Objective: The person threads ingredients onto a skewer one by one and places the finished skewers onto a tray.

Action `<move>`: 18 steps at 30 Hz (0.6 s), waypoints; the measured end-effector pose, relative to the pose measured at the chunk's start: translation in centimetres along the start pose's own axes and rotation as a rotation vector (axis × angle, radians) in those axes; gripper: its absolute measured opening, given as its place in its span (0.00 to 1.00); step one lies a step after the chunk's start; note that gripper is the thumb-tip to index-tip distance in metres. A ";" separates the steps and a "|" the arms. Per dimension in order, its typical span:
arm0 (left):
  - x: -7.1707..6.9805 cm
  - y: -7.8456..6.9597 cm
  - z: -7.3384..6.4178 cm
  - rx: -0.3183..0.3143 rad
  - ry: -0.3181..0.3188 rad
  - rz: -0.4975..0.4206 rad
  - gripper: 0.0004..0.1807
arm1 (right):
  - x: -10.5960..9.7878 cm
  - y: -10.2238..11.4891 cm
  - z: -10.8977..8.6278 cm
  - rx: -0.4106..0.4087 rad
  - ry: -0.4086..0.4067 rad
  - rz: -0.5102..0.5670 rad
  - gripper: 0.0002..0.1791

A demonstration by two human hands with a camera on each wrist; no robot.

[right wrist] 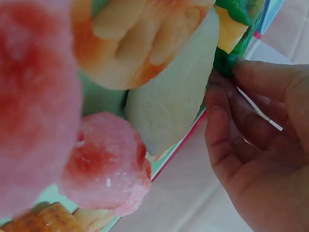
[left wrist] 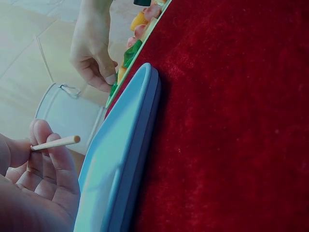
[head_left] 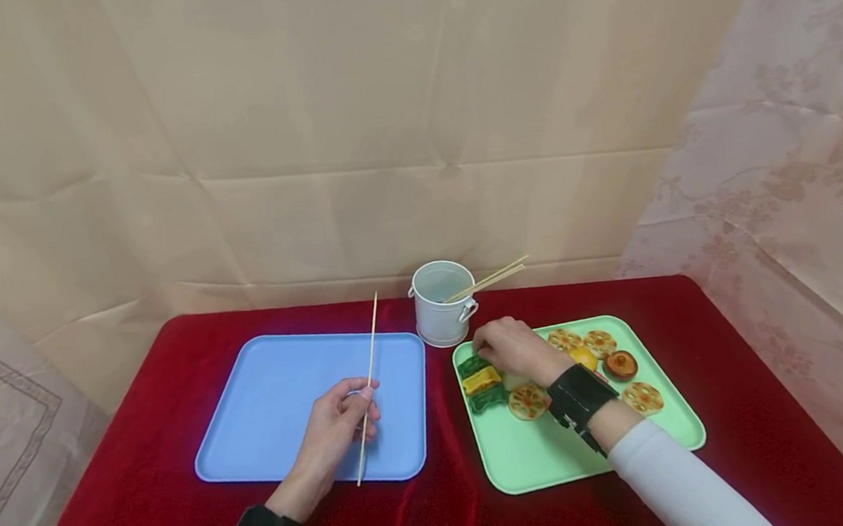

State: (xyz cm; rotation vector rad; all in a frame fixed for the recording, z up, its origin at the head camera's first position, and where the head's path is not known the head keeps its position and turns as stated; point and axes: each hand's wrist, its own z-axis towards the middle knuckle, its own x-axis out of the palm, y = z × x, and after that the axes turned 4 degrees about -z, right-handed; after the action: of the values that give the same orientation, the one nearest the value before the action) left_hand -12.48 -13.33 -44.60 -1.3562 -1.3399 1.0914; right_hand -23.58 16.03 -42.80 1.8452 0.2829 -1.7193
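Note:
My left hand (head_left: 339, 416) pinches a bamboo skewer (head_left: 373, 338) between thumb and fingers, over the right part of the blue tray (head_left: 284, 409). The skewer slants with its pointed tip away from me; its blunt end (left wrist: 72, 139) shows in the left wrist view. At the far left corner of the green tray (head_left: 530, 471), my right hand (head_left: 519, 346) pinches a dark green pepper-like piece (right wrist: 224, 62) with thumb and fingertips. Directly nearer me lie a yellow piece (head_left: 480, 381) and another green piece (head_left: 488, 398).
A white metal bucket (head_left: 441, 320) with several skewers (head_left: 494, 277) stands behind the trays. On the green tray are lotus root slices (head_left: 642, 398), a mushroom (head_left: 620, 365), a pale slice (right wrist: 169, 92) and pink balls (right wrist: 108, 164). Red cloth (head_left: 140, 488) covers the table.

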 end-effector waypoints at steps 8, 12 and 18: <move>-0.1 -0.1 0.1 0.006 0.007 0.010 0.15 | -0.4 -0.5 -1.0 0.043 -0.059 0.058 0.03; -0.3 -0.2 0.1 0.015 0.020 0.022 0.14 | -0.8 -0.6 -2.0 0.117 -0.067 0.146 0.04; -0.6 -0.2 -0.1 0.027 0.041 0.030 0.14 | -0.7 -0.6 -3.7 0.170 -0.152 0.242 0.03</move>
State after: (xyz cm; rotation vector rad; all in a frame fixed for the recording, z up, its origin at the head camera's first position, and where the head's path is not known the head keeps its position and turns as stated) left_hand -12.46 -13.98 -44.36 -1.3756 -1.2740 1.0923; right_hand -20.86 18.70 -42.36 1.7705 -0.1469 -1.7431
